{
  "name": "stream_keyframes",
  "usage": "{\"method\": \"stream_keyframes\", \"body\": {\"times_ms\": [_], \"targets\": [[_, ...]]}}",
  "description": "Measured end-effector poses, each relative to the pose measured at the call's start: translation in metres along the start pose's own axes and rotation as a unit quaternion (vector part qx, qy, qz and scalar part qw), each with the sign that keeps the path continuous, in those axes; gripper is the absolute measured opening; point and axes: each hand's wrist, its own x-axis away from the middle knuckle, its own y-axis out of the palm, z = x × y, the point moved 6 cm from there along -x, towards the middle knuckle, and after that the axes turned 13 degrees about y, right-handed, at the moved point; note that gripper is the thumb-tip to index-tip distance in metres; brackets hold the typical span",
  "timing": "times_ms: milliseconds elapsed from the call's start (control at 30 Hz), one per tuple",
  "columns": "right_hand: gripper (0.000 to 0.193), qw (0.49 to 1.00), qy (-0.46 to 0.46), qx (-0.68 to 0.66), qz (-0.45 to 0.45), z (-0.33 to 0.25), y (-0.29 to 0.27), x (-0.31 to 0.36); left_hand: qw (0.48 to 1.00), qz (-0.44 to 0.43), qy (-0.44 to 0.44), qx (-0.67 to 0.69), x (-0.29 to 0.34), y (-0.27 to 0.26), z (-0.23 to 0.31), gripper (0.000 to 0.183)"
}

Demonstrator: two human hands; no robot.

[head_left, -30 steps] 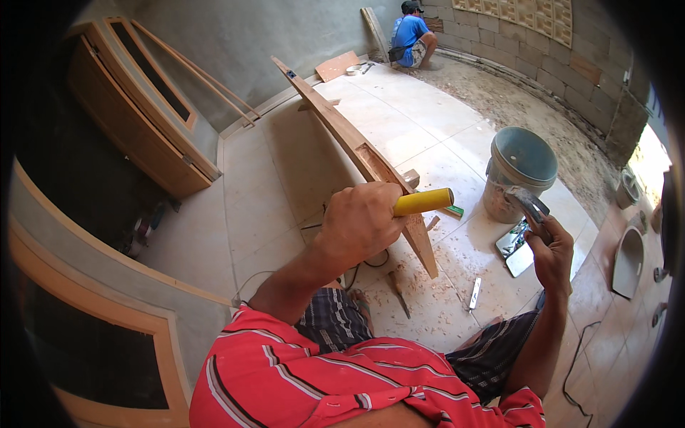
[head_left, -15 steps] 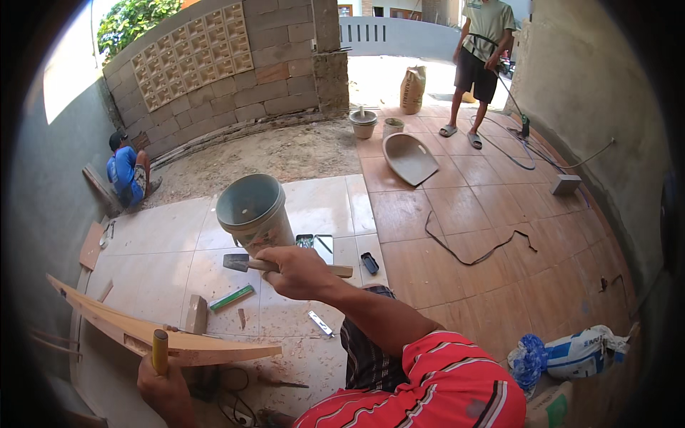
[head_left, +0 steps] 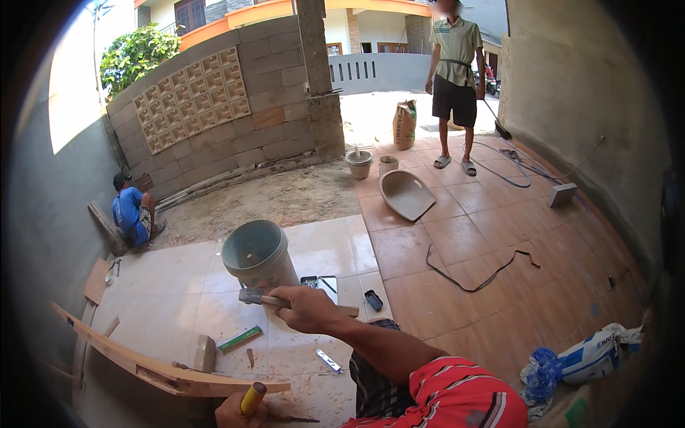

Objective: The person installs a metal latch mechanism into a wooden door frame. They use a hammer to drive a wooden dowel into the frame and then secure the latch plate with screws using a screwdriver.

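Observation:
My right hand [head_left: 311,309] is closed round the wooden handle of a hammer [head_left: 251,295], held above the tiles in front of a bucket [head_left: 260,250]. Low in the picture, my left hand [head_left: 235,414] grips a yellow-handled chisel [head_left: 253,398]; its blade is out of sight. Just beyond that hand lies a long wooden plank [head_left: 107,341] with a rectangular slot cut near its right end. Wood chips are scattered around it. A wooden block [head_left: 205,353], a green flat box [head_left: 240,338] and a small white-and-blue packet [head_left: 328,360] lie nearby.
A phone-like case [head_left: 327,285] and a black holder [head_left: 373,300] lie by the bucket. Further off are a tilted basin [head_left: 407,196], a sack [head_left: 404,127] and a black strap [head_left: 474,287]. One person [head_left: 457,71] stands at the back right; another [head_left: 130,210] squats at the left wall.
The view has tilted up, so the scene sits lower. My left hand with the chisel has moved right, to near the plank's end. My right hand still holds the hammer.

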Motion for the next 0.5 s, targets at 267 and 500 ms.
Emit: {"method": "stream_keyframes", "body": {"times_ms": [267, 500], "targets": [[0.038, 0.999, 0.030, -0.019, -0.009, 0.006, 0.018, -0.009, 0.918, 0.116, -0.301, 0.230, 0.034, 0.093, -0.045, 0.044], [0.035, 0.994, 0.034, -0.105, -0.006, 0.030, 0.023, -0.010, 0.897, 0.039, -0.240, 0.370, 0.030, 0.064, -0.028, 0.020]]}}
